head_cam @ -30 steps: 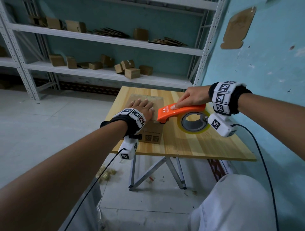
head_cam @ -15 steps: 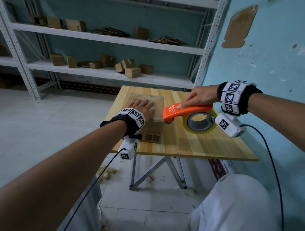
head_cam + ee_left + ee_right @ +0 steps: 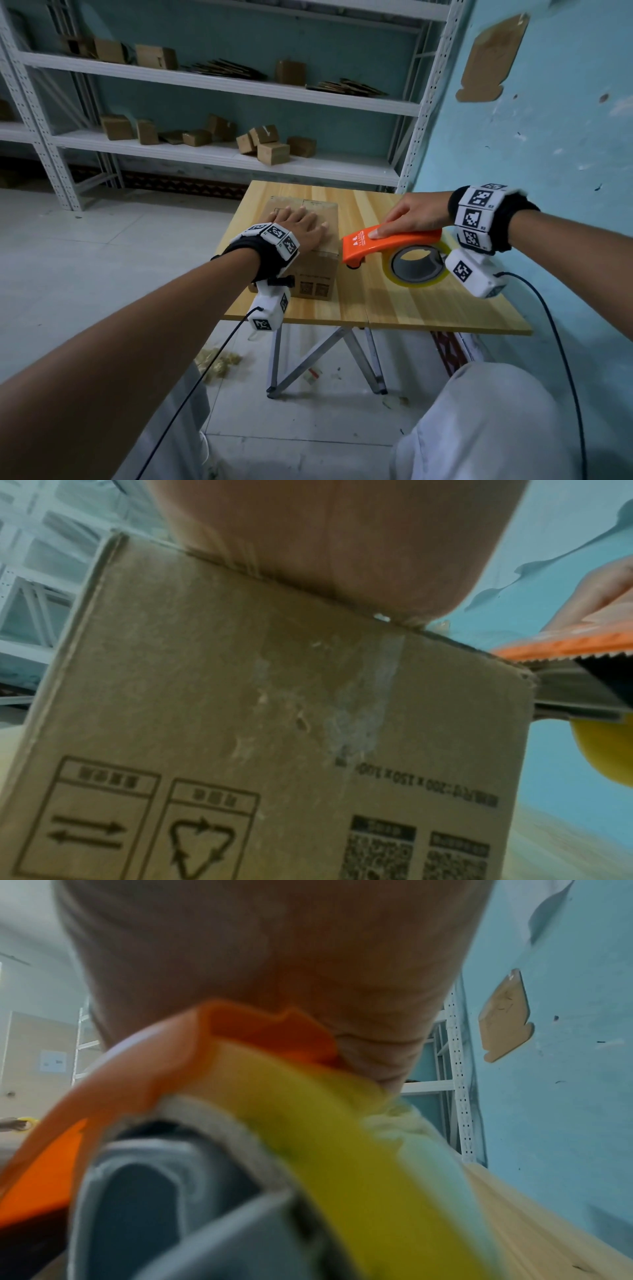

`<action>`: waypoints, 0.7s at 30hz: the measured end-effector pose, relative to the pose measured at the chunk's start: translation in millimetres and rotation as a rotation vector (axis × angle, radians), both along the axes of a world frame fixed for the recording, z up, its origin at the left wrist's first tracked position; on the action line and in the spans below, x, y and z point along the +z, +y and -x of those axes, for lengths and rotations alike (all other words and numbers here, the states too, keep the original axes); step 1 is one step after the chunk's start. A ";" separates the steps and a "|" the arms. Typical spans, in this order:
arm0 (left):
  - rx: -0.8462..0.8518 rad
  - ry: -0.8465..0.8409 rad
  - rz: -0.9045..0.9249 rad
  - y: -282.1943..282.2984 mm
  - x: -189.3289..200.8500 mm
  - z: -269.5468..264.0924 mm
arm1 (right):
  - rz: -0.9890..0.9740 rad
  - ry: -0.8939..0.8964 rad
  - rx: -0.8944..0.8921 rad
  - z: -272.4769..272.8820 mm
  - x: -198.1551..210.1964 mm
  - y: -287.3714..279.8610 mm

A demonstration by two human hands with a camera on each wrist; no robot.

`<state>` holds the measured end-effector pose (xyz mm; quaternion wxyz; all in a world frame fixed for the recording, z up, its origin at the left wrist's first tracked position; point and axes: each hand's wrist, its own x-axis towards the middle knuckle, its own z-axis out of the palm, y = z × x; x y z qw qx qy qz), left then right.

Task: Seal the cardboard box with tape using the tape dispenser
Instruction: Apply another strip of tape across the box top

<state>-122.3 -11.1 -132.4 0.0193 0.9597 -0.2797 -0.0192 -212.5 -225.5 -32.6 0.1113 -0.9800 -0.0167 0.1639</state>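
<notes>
A small cardboard box stands on the left half of a wooden folding table. My left hand lies flat on the box's top, fingers spread and straight. Its palm presses the top edge above the printed side of the box. My right hand grips an orange tape dispenser with a yellowish tape roll, just right of the box. The dispenser's serrated front sits at the box's upper right corner. The dispenser fills the right wrist view, blurred.
A blue wall runs close along the table's right side. White metal shelving behind the table carries several small cardboard boxes. Cables hang from both wrist cameras. Scraps lie on the tiled floor under the table.
My right hand has drawn the dispenser to the right, off the box's top and just past its right edge. The left hand has stayed flat on the box.
</notes>
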 end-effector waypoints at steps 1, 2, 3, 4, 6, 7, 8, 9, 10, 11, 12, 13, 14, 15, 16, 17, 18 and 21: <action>0.024 0.018 -0.005 -1.7 3.6 1.3 | -0.004 -0.002 0.001 -0.1 -1.0 -0.4; 0.053 0.028 -0.002 -4.5 7.3 3.2 | -0.004 -0.002 0.004 -0.4 -2.5 0.0; 0.078 0.016 -0.011 -7.5 10.8 5.3 | -0.001 -0.003 0.005 -0.6 -3.7 0.4; 0.090 -0.003 -0.034 -10.8 11.3 3.4 | 0.001 -0.006 0.006 -0.9 -4.3 1.1; 0.094 -0.041 -0.076 -14.3 12.1 -1.5 | -0.002 -0.013 0.001 -0.4 -3.6 2.0; 0.080 -0.062 -0.094 -16.1 10.0 -6.4 | -0.006 -0.012 -0.002 -0.2 -2.8 2.3; 0.063 -0.075 -0.093 -18.3 6.8 -10.6 | -0.010 -0.008 -0.004 -0.6 -2.6 2.6; 0.050 -0.086 -0.082 -21.8 4.0 -11.2 | -0.010 -0.004 -0.003 -0.7 -3.1 3.0; 0.052 -0.096 -0.068 -25.8 1.9 -9.1 | -0.005 -0.005 0.000 -1.1 -3.7 3.3; 0.049 -0.102 -0.038 -29.1 1.2 -3.7 | 0.001 -0.007 0.004 -1.4 -4.2 3.5; 0.033 -0.103 -0.002 -31.2 0.6 3.5 | 0.006 -0.010 0.003 -1.9 -4.7 3.1; 0.004 -0.106 0.023 -32.3 -1.4 8.4 | 0.010 -0.012 -0.001 -2.1 -5.0 2.6; -0.032 -0.125 0.028 -32.3 -4.9 10.1 | 0.015 -0.013 -0.004 -2.2 -5.2 2.3; -0.072 -0.161 0.013 -29.9 -6.8 11.3 | 0.019 -0.013 -0.004 -2.3 -5.4 2.1; -0.098 -0.185 -0.005 -27.5 -8.5 11.5 | 0.018 -0.015 -0.005 -2.4 -5.7 2.3; -0.112 -0.196 -0.008 -25.8 -9.7 10.1 | 0.011 -0.016 -0.010 -2.5 -5.8 1.7; -0.119 -0.197 -0.012 -25.3 -10.3 9.7 | -0.003 -0.014 -0.016 -2.2 -6.6 1.0; -0.108 -0.192 0.008 -26.9 -9.9 11.5 | -0.065 -0.015 -0.043 2.1 -8.6 -4.1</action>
